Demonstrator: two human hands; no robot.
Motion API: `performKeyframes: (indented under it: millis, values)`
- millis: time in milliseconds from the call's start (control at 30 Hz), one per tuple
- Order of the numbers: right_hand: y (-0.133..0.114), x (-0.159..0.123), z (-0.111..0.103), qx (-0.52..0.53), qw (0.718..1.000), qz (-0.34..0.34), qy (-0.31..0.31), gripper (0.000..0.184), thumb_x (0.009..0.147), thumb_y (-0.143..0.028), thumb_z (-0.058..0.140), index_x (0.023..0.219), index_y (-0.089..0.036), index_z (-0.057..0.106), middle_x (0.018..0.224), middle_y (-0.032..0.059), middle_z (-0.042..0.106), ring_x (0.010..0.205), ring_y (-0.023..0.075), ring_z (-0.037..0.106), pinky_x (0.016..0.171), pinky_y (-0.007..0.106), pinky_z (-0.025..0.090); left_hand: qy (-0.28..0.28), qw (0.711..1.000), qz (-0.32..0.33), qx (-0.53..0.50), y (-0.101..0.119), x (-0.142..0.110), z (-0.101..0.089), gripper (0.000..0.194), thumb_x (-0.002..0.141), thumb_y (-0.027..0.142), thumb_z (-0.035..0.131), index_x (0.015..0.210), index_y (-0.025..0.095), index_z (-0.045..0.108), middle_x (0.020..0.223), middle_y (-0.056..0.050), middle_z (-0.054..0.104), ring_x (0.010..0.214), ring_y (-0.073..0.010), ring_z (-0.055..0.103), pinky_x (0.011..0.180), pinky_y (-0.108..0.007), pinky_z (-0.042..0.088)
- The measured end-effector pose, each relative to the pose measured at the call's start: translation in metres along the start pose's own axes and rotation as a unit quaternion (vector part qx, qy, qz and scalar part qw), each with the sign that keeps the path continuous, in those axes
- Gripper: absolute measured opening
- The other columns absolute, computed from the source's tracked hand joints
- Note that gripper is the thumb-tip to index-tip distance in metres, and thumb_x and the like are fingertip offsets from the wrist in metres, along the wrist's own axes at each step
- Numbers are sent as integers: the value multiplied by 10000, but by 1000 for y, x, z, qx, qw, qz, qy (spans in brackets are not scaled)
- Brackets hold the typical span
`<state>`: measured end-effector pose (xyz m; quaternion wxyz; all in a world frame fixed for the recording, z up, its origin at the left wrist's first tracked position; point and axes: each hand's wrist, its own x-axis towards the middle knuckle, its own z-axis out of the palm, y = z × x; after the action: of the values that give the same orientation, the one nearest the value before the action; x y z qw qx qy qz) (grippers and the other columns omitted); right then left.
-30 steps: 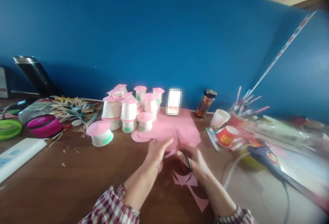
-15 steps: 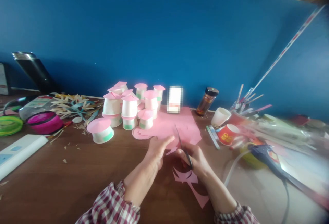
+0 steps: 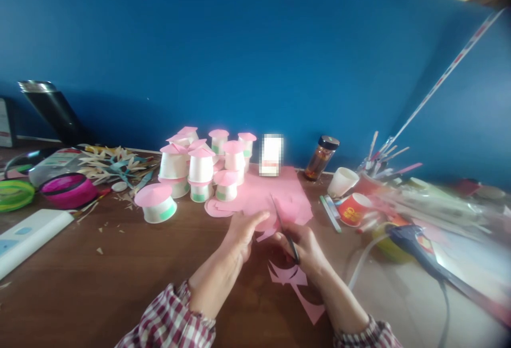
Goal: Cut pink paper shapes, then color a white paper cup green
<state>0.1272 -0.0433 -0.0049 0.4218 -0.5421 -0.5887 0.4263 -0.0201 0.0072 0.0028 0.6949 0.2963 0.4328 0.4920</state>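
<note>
My right hand [image 3: 301, 247] is closed round the handles of a pair of scissors [image 3: 278, 217], whose blades point up and to the left. Between thumb and fingers my left hand [image 3: 244, 233] pinches a piece of pink paper [image 3: 261, 225] beside the blades; its outline blends into the pink sheets [image 3: 275, 183] behind. Pink offcuts [image 3: 293, 276] lie on the table below my right hand. To the left of the sheets stand several white paper cups [image 3: 202, 168] with pink paper tops, some stacked. One such cup [image 3: 158, 212] sits apart, nearer to me.
On the right are a jar with a dark lid [image 3: 321, 159], a white cup [image 3: 342, 182], a red cup [image 3: 354, 209] and a glue gun [image 3: 417, 244] with its cord. A power strip [image 3: 34, 239], a pink tape roll [image 3: 69, 190] and paper strips [image 3: 120, 164] lie left.
My left hand and forearm have shifted slightly to the left. The scissors have moved only a little, still in my right hand. The cups and offcuts stay where they were.
</note>
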Motion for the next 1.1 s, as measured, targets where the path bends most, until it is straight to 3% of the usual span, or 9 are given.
performKeyframes:
  millis: [533, 1100]
  values:
    - [3, 1, 0, 19, 1000, 6, -11, 299, 767, -410, 675, 682, -147, 561, 438, -57, 472, 401, 76, 411, 387, 176, 286, -18, 997, 36, 62, 1, -2, 0, 244, 602, 258, 766, 742, 103, 641, 710, -96, 674, 662, -235, 639, 605, -342, 481]
    - [-8, -1, -2, 7, 1000, 9, -7, 340, 749, -467, 670, 669, -151, 571, 437, -56, 455, 389, 83, 418, 371, 186, 290, -34, 998, 17, 51, 1, 3, -5, 237, 566, 269, 793, 685, 120, 652, 642, -60, 661, 598, -190, 613, 570, -299, 450]
